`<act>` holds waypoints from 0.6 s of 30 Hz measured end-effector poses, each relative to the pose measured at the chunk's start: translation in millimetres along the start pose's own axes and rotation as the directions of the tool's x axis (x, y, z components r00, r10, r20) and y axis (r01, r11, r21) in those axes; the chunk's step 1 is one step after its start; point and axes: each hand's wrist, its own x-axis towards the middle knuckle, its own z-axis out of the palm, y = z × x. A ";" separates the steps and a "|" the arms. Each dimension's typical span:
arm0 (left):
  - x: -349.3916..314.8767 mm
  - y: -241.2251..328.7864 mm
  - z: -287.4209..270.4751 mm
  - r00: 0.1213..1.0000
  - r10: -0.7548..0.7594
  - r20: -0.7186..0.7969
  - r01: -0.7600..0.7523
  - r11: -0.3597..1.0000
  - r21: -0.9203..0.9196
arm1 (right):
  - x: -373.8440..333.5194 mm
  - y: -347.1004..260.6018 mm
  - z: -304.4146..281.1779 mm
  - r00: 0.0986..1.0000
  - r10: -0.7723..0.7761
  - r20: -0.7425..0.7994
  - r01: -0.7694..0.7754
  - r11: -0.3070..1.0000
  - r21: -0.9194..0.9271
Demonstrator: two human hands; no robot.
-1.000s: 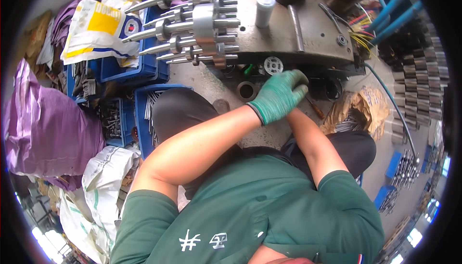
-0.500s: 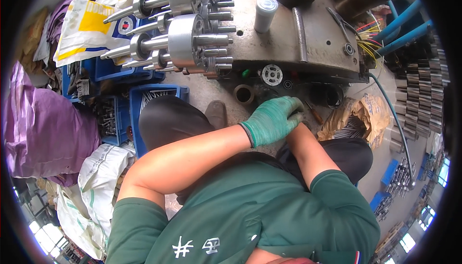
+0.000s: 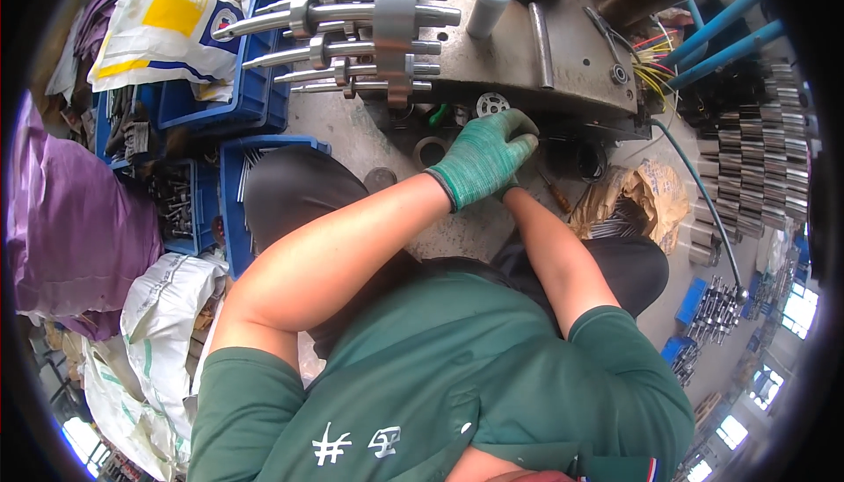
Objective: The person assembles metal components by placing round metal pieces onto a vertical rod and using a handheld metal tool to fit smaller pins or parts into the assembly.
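Note:
My left hand (image 3: 482, 155), in a green knit glove, reaches out over the floor in front of the bench. Its fingers are bent round, and what lies inside them is hidden. Behind and below it, the gloved right hand (image 3: 507, 186) shows only a strip near the wrist; its fingers are covered by the left. Just beyond the left fingertips is a round metal disc with holes (image 3: 492, 104), partly covered by the glove. A metal ring (image 3: 431, 152) stands left of the left hand. A screwdriver-like tool with a wooden-coloured handle (image 3: 560, 196) lies to the right.
A cluster of steel shafts on a thick round metal body (image 3: 396, 38) juts over the bench's left end. On the metal bench (image 3: 580, 60) are a white capped cylinder (image 3: 491, 7), a rod (image 3: 542, 47) and pliers-like handles (image 3: 607, 38). Blue bins (image 3: 230, 210) stand left; a torn paper bag (image 3: 659, 201) lies right.
My left hand has moved forward, now overlapping the holed disc. More of the right wrist shows. The view has shifted, and the shaft cluster appears farther right, at a different angle.

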 end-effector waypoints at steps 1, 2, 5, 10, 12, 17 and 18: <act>0.5 1.4 -0.3 1.000 0.022 -0.003 -0.022 1.000 0.017 | 0.5 1.9 -0.8 1.000 -0.003 -0.011 0.003 1.000 0.006; -0.3 0.2 -1.5 0.999 0.037 -0.011 -0.037 0.999 0.035 | 0.8 0.9 -7.8 1.000 0.014 0.028 -0.015 1.000 0.021; -5.2 1.3 -6.4 0.998 0.041 -0.044 -0.037 0.996 0.078 | -10.3 -8.7 -47.9 0.990 0.098 0.099 -0.113 0.980 0.161; -5.7 3.4 -10.6 0.998 0.039 -0.044 -0.033 0.992 0.124 | -29.2 -4.6 -65.1 0.955 0.252 0.159 -0.296 0.739 0.606; -5.8 2.2 -8.6 0.998 0.050 -0.044 -0.044 0.990 0.135 | -33.7 -1.1 -56.3 0.948 0.278 0.153 -0.302 0.643 0.704; -6.9 -1.5 -12.3 0.996 0.054 -0.074 -0.045 0.991 0.122 | -38.5 -11.2 -79.6 0.935 0.269 0.230 -0.327 0.406 0.853; -6.8 -0.7 -12.4 0.995 0.061 -0.081 -0.051 0.991 0.122 | -40.1 -11.4 -82.8 0.945 0.257 0.203 -0.303 0.449 0.840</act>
